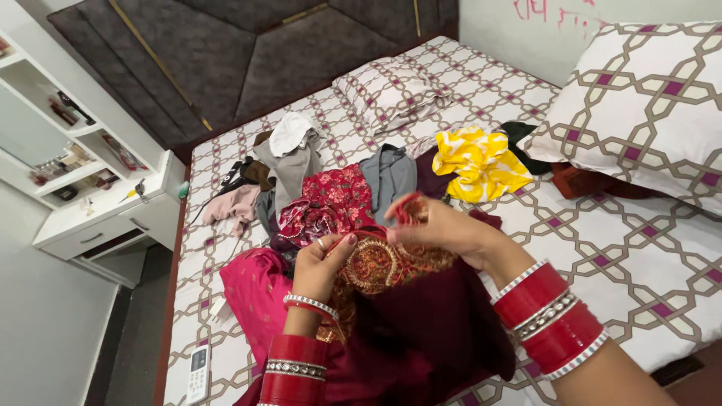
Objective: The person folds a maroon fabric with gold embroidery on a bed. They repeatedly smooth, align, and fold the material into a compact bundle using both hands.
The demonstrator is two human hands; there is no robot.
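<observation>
A person leans over a bed (602, 248) with a patterned sheet, holding up a dark maroon garment (429, 323) with gold embroidery, seemingly to bring its decorated edge close to view. The left hand (320, 267) has its fingers closed on the embroidered edge; the right hand (444, 229) pinches the same fabric higher up. A heap of clothes (331, 188) lies just beyond, likely dumped there for sorting.

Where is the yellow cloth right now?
In the head view, the yellow cloth lies on the bed, upper right of the hands, between a grey garment and the big pillow.
</observation>
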